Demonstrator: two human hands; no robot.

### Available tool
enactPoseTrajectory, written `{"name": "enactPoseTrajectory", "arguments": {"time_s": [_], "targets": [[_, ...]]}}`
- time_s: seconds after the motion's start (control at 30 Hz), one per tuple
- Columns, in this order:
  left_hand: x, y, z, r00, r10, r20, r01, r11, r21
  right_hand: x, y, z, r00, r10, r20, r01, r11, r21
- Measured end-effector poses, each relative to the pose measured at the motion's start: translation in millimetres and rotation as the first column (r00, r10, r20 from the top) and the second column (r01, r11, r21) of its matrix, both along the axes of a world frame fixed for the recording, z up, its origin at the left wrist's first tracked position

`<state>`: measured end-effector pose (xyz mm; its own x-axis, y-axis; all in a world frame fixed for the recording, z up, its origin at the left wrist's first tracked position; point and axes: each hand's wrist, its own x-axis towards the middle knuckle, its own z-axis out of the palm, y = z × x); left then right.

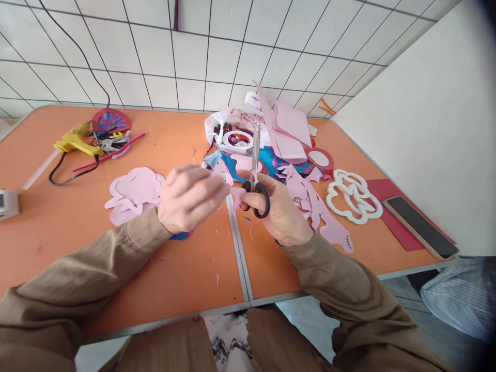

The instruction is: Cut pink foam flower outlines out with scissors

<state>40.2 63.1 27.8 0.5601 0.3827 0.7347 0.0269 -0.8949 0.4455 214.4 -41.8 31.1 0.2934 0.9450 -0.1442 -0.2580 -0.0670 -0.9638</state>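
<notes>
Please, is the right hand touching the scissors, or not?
Touching. In the head view, the right hand holds the scissors by their black handles.

In the upper left of the frame the glue gun (77, 140) lies left of the keys (110, 143). Below them, left of centre, sit stacked cutouts (135, 191). A bag (232, 124) stands top centre, folded sheets (289, 129) at its right. Right of the scraps (306, 196) come outlines (353, 196), then a phone (420, 226) partly on a sheet (391, 209).
</notes>
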Motion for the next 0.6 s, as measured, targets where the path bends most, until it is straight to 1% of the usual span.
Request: {"name": "enactPoseTrajectory", "arguments": {"time_s": [0.03, 0.07, 0.1, 0.13, 0.17, 0.2, 0.23, 0.27, 0.3, 0.33, 0.37, 0.4, 0.53, 0.6], "targets": [[-1, -3, 1.1, 0.996, 0.077, 0.048, -0.075, 0.996, -0.040, 2, 0, 1.3, 1.000, -0.021, 0.022, 0.021, 1.000, 0.021], [-2, -7, 3.0, 0.990, 0.116, 0.084, -0.105, 0.986, -0.128, 4, 0, 2.5, 0.999, -0.035, 0.042, 0.034, 0.999, 0.038], [-2, -13, 5.6, 0.991, 0.119, 0.064, -0.097, 0.957, -0.274, 6, 0, 3.5, 0.997, -0.042, 0.060, 0.039, 0.998, 0.050], [-1, -18, 8.5, 0.998, 0.057, -0.031, -0.065, 0.872, -0.486, 7, -1, 4.3, 0.996, -0.041, 0.081, 0.037, 0.998, 0.056], [0, -24, 11.6, 0.992, -0.071, -0.109, -0.024, 0.724, -0.690, 8, -1, 4.8, 0.994, -0.032, 0.104, 0.026, 0.998, 0.057], [2, -29, 14.3, 0.966, -0.218, -0.141, -0.004, 0.531, -0.848, 9, -1, 5.0, 0.992, -0.017, 0.125, 0.011, 0.999, 0.053], [4, -33, 16.4, 0.940, -0.325, -0.101, 0.017, 0.340, -0.940, 9, -2, 5.0, 0.990, 0.002, 0.140, -0.009, 0.999, 0.047], [7, -36, 17.7, 0.931, -0.363, -0.044, 0.028, 0.191, -0.981, 9, -2, 4.9, 0.989, 0.024, 0.146, -0.030, 0.999, 0.040], [9, -38, 18.2, 0.931, -0.364, 0.003, 0.035, 0.082, -0.996, 8, -3, 4.7, 0.987, 0.049, 0.150, -0.055, 0.998, 0.032], [11, -39, 18.0, 0.940, -0.339, 0.047, 0.053, 0.007, -0.999, 8, -3, 4.7, 0.985, 0.073, 0.153, -0.078, 0.997, 0.028], [12, -40, 17.1, 0.949, -0.304, 0.077, 0.070, -0.036, -0.997, 7, -4, 4.7, 0.983, 0.093, 0.160, -0.098, 0.995, 0.026], [13, -40, 15.9, 0.957, -0.272, 0.098, 0.086, -0.057, -0.995, 6, -4, 4.8, 0.979, 0.105, 0.174, -0.111, 0.993, 0.026], [13, -39, 10.2, 0.966, -0.211, 0.147, 0.134, -0.072, -0.988, 4, -5, 4.8, 0.962, 0.106, 0.251, -0.117, 0.993, 0.031], [13, -39, 7.9, 0.964, -0.201, 0.172, 0.156, -0.094, -0.983, 3, -5, 3.8, 0.957, 0.115, 0.266, -0.127, 0.992, 0.025]]}}
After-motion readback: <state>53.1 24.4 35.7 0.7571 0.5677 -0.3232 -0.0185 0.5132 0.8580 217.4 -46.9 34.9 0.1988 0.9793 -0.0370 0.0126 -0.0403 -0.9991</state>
